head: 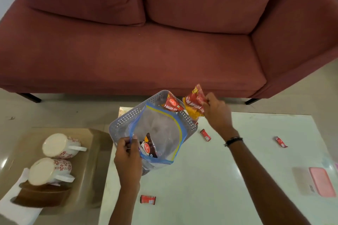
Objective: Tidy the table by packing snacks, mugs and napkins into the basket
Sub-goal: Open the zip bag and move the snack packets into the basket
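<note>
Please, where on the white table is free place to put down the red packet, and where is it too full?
Free: the white table between the basket, the right forearm and the small red sachet near the front edge; also between the far-right sachet and the pink box. Crowded: inside the basket, and the left table with two mugs.

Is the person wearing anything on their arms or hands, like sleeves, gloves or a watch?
No gloves, and no sleeves show: both forearms are bare. The right hand has a thin dark band around its wrist, maybe beaded. The left hand wears nothing that I can see.
</note>
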### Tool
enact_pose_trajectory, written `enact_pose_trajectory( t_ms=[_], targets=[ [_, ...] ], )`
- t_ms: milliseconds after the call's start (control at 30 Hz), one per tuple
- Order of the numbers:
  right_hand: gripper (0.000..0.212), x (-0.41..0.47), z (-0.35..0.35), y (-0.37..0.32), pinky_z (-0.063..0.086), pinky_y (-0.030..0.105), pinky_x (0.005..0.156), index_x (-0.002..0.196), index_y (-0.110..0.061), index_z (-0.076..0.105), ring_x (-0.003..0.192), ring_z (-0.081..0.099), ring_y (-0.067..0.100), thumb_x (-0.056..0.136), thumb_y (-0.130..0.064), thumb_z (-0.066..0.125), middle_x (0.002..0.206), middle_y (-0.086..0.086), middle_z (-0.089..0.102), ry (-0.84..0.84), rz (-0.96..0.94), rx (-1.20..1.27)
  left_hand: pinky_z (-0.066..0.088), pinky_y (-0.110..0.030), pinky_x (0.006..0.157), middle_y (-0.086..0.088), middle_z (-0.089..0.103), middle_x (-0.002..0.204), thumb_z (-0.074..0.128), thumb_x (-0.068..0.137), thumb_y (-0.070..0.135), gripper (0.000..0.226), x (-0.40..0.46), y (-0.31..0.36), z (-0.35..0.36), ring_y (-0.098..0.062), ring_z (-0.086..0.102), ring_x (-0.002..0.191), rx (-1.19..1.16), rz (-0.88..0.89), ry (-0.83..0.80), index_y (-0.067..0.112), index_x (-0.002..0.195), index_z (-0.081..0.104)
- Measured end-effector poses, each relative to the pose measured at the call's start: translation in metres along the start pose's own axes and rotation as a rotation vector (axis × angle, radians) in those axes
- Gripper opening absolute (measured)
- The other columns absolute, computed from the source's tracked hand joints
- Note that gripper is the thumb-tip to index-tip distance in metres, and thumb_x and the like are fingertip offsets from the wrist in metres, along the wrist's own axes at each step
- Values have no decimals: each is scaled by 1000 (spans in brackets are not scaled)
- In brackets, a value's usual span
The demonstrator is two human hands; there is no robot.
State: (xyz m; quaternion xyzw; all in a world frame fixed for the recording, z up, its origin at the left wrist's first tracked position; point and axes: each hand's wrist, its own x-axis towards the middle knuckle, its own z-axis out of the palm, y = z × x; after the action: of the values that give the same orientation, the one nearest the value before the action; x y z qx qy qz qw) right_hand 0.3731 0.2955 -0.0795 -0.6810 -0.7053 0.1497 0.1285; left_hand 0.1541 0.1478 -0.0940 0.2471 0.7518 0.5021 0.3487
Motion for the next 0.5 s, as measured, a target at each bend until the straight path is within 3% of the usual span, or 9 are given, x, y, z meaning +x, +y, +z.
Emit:
enact_pose_trajectory(
  t_ms=[133,267,400,500],
  targets=[
    [22,0,55,8,39,35,65,103,-9,48,90,62,40,97,-29,43,98,18,67,-196,108,-50,44,-12,50,-14,60,80,50,93,23,19,1,-5,-1,-23,54,70,2,12,-24,5,95,55],
    [28,4,83,10,38,33,68,105,-6,48,95,61,40,98,-31,39,104,19,66,-273,175,3,41,-7,46,-8,55,71,51,93,25,21,4,-8,-2,-19,51,64,-34,-1,-24,5,90,55],
    [24,5,94,16,47,37,75,108,-6,52,97,61,40,96,-25,41,108,20,65,-283,272,60,42,-6,47,-8,57,71,51,93,28,23,3,-8,0,-17,52,63,-34,7,-18,5,90,56],
    [22,-1,89,21,47,34,74,111,-9,53,97,62,38,93,-17,45,109,18,66,-193,340,134,42,-5,48,-10,59,74,51,93,25,22,1,-6,1,-17,53,64,-21,16,2,4,92,56]
  ],
)
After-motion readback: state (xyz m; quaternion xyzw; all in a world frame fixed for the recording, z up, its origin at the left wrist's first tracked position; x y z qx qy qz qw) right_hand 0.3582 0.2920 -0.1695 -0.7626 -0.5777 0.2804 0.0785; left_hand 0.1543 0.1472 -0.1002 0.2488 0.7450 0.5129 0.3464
